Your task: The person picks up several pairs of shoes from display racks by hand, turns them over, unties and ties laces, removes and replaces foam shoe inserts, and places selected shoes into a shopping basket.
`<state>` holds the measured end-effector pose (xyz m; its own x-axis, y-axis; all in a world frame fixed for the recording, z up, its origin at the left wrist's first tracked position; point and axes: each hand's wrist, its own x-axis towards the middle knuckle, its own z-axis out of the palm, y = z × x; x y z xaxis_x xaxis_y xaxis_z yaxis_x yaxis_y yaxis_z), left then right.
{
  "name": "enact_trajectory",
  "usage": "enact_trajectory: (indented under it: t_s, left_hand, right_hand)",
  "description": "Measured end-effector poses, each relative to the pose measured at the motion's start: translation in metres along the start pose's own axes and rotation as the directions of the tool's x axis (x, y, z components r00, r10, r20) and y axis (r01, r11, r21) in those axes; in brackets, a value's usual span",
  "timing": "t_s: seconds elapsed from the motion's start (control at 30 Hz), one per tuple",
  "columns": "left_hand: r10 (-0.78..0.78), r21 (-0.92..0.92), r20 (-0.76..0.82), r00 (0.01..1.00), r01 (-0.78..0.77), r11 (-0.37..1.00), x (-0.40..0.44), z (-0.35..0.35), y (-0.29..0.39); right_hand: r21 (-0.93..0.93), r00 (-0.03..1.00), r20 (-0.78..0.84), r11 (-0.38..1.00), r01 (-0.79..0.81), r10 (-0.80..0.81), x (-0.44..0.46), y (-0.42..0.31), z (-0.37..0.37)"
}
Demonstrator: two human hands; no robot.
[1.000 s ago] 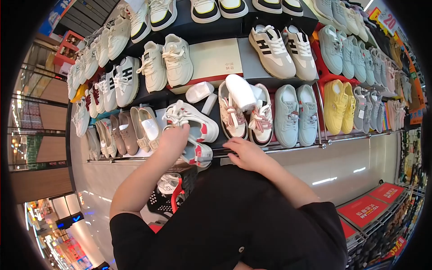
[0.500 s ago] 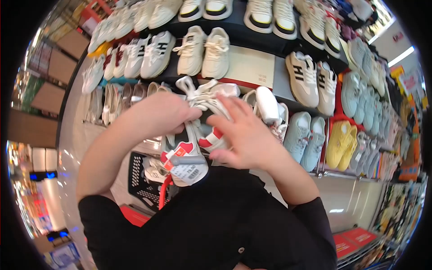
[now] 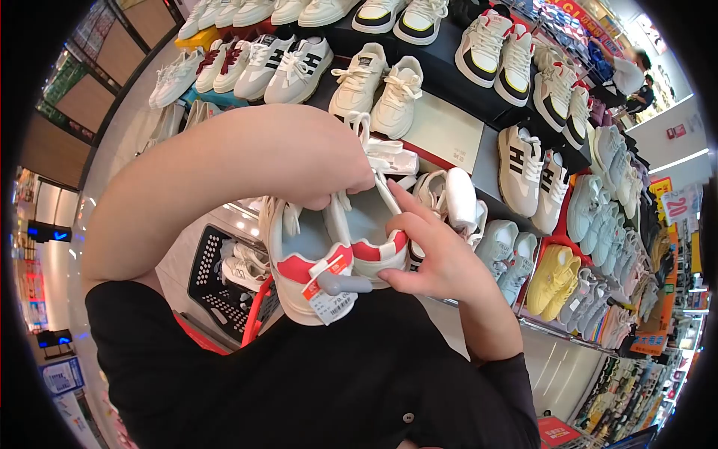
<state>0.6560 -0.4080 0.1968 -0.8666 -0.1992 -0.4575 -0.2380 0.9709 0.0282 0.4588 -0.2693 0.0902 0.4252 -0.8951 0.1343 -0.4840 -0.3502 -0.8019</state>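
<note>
A pair of white sneakers with red heel patches is in front of my chest, toes pointing away from me: the left sneaker [image 3: 294, 298] and the right sneaker [image 3: 380, 263]. My left hand [image 3: 345, 176] is closed at the front of the pair, pinching the white shoelace [image 3: 383, 150]; its fingertips are partly hidden. My right hand [image 3: 441, 258] grips the right sneaker, fingers on the collar and thumb by the heel. A grey security tag [image 3: 345, 283] and a paper price tag [image 3: 334, 305] hang at the heels.
Tiered shelves ahead carry rows of shoes, including white sneakers [image 3: 400, 97] and yellow shoes [image 3: 553, 280]. A white roll-shaped object [image 3: 460, 198] lies on shoes beyond my right hand. Lower left, a black perforated basket [image 3: 203, 280] holds white shoes [image 3: 243, 268].
The view has shifted, and the sneakers now appear larger, their insides more exposed. My right hand has come from over the laces to the right sneaker's collar and heel. My left hand stays by the laces.
</note>
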Motion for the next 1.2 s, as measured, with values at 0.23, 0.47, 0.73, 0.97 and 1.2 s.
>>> enact_trajectory:
  t_s: [0.23, 0.47, 0.73, 0.97, 1.2]
  left_hand:
    - [0.021, -0.005, 0.04, 0.999, -0.021, 1.0, 0.02, 0.02, -0.003]
    - [0.033, 0.198, 0.092, 0.995, -0.05, 0.979, 0.075, 0.071, -0.008]
    - [-0.041, 0.14, -0.055, 0.998, 0.049, 0.989, 0.107, 0.152, -0.007]
    - [-0.093, -0.004, -0.248, 0.964, 0.095, 0.995, 0.109, 0.208, 0.014]
    - [-0.457, -0.381, -0.719, 0.523, 0.254, 0.889, 0.061, 0.256, 0.065]
  right_hand:
    - [-0.179, 0.981, -0.093, 0.972, 0.15, -0.168, 0.001, -0.001, -0.002]
    - [-0.364, 0.989, 0.124, 0.924, 0.116, -0.075, 0.015, 0.003, 0.02]
    - [-0.326, 0.979, 0.165, 0.943, -0.059, 0.118, 0.013, 0.074, 0.071]
    - [-0.167, 0.937, 0.14, 0.94, -0.297, 0.321, 0.002, 0.117, 0.116]
    - [-0.112, 0.865, -0.159, 0.862, -0.495, 0.476, 0.003, 0.108, 0.117]
